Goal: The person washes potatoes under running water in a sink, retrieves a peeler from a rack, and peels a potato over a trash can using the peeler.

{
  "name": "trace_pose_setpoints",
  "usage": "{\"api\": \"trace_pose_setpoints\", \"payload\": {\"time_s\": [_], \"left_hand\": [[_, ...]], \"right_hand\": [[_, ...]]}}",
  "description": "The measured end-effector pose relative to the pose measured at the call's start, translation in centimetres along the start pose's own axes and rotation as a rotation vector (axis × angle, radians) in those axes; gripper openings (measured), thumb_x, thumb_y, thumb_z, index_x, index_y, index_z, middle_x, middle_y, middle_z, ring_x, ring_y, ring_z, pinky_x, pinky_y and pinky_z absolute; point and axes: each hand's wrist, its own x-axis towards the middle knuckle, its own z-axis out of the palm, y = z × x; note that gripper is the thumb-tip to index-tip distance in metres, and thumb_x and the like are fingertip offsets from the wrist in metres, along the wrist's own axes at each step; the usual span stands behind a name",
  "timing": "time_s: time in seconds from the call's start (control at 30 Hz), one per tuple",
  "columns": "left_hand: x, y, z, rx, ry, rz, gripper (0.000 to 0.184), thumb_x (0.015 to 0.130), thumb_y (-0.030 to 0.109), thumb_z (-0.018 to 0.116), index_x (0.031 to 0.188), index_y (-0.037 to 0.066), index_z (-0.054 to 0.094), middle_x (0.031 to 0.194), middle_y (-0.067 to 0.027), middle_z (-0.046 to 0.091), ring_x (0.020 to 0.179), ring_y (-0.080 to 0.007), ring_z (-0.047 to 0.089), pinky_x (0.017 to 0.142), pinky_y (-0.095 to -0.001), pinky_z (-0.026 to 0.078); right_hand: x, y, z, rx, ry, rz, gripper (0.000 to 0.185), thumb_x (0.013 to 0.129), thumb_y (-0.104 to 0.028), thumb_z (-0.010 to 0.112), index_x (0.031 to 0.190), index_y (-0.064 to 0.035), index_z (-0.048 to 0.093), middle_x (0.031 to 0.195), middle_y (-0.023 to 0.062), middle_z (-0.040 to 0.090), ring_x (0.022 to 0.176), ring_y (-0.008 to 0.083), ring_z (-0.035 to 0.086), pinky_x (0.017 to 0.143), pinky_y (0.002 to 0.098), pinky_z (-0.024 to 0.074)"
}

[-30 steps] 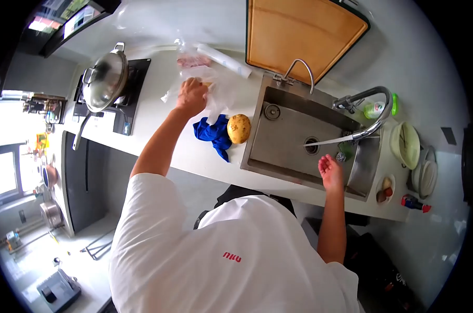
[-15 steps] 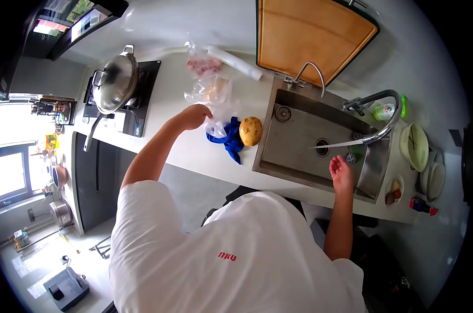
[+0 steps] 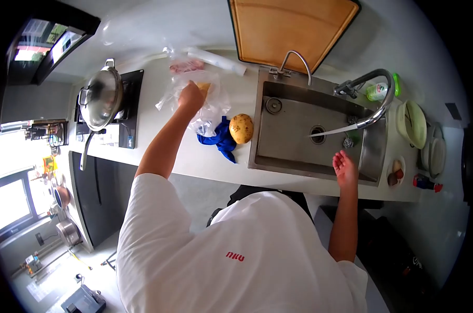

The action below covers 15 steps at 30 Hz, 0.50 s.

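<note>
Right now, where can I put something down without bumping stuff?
The counter has bare room between the stove and the plastic bag, and along its front edge, this side of the blue cloth. It's crowded where the bag, cloth and potato bunch left of the sink, with the left hand at the bag.

From my remote seat I count one left hand, one right hand, one yellowish item, one potato, one blue cloth, one sink, two drains, two taps, one cutting board and one lidded pan with one long handle.
</note>
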Motion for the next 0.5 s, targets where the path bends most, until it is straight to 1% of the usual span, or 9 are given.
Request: {"api": "trace_pose_setpoints", "payload": {"time_s": [0.03, 0.13, 0.2, 0.27, 0.33, 0.43, 0.5], "left_hand": [[0.5, -0.1, 0.2, -0.142, -0.083, -0.004, 0.041, 0.093, 0.025, 0.063, 0.127, 0.004, 0.065, 0.126, -0.0251, 0.066, 0.116, -0.0424, 0.065, 0.095, -0.0516, 0.055], [1.4, -0.9, 3.6, -0.097, 0.334, 0.159, 0.038, 0.090, 0.031, 0.064, 0.112, 0.001, 0.071, 0.115, -0.0234, 0.070, 0.114, -0.0419, 0.066, 0.099, -0.0501, 0.053], [6.8, -3.7, 7.9, 0.224, 0.103, 0.293, 0.051, 0.092, 0.038, 0.060, 0.123, -0.003, 0.064, 0.130, -0.0248, 0.062, 0.122, -0.0422, 0.061, 0.104, -0.0489, 0.050], [7.1, -3.6, 8.1, 0.247, 0.016, 0.260, 0.056, 0.095, 0.040, 0.056, 0.128, -0.004, 0.062, 0.136, -0.0248, 0.059, 0.126, -0.0422, 0.058, 0.107, -0.0482, 0.049], [3.2, -1.8, 5.1, -0.030, 0.081, 0.066, 0.052, 0.097, 0.037, 0.051, 0.126, -0.004, 0.064, 0.134, -0.0233, 0.061, 0.127, -0.0418, 0.058, 0.107, -0.0480, 0.048], [6.2, -3.4, 5.4, 0.273, -0.039, 0.316, 0.042, 0.096, 0.030, 0.054, 0.125, 0.001, 0.065, 0.129, -0.0202, 0.065, 0.124, -0.0416, 0.061, 0.105, -0.0470, 0.050], [8.9, -5.5, 5.0, 0.344, -0.085, 0.537, 0.029, 0.097, 0.026, 0.056, 0.108, 0.004, 0.070, 0.111, -0.0189, 0.070, 0.099, -0.0392, 0.069, 0.086, -0.0502, 0.053]], "right_hand": [[-0.4, 0.0, -0.3, 0.013, 0.007, 0.003, 0.017, 0.097, -0.017, 0.071, 0.109, -0.0053, 0.068, 0.100, 0.0055, 0.070, 0.093, 0.0189, 0.068, 0.083, 0.0318, 0.0566], [-1.0, 0.1, -0.7, 0.040, 0.027, 0.008, 0.017, 0.097, -0.017, 0.071, 0.108, -0.0049, 0.068, 0.099, 0.0057, 0.070, 0.091, 0.0190, 0.068, 0.082, 0.0309, 0.0566], [-1.5, 0.1, -0.6, 0.039, 0.050, 0.010, 0.017, 0.097, -0.017, 0.071, 0.108, -0.0045, 0.068, 0.099, 0.0059, 0.070, 0.090, 0.0190, 0.068, 0.081, 0.0304, 0.0566], [-1.9, 0.1, -0.5, 0.040, 0.053, 0.004, 0.017, 0.097, -0.017, 0.071, 0.108, -0.0044, 0.068, 0.099, 0.0061, 0.070, 0.090, 0.0188, 0.068, 0.081, 0.0305, 0.0567], [-1.8, 0.2, -0.6, 0.039, 0.047, -0.006, 0.017, 0.097, -0.017, 0.071, 0.108, -0.0043, 0.068, 0.099, 0.0062, 0.070, 0.090, 0.0187, 0.068, 0.080, 0.0307, 0.0566], [-1.7, 0.2, -0.9, 0.023, 0.034, -0.015, 0.017, 0.097, -0.017, 0.071, 0.108, -0.0046, 0.068, 0.100, 0.0064, 0.070, 0.090, 0.0186, 0.068, 0.080, 0.0311, 0.0565], [-2.4, -0.2, -0.5, 0.004, 0.028, -0.005, 0.017, 0.097, -0.017, 0.071, 0.108, -0.0050, 0.068, 0.101, 0.0063, 0.070, 0.090, 0.0185, 0.068, 0.080, 0.0313, 0.0564]]}}
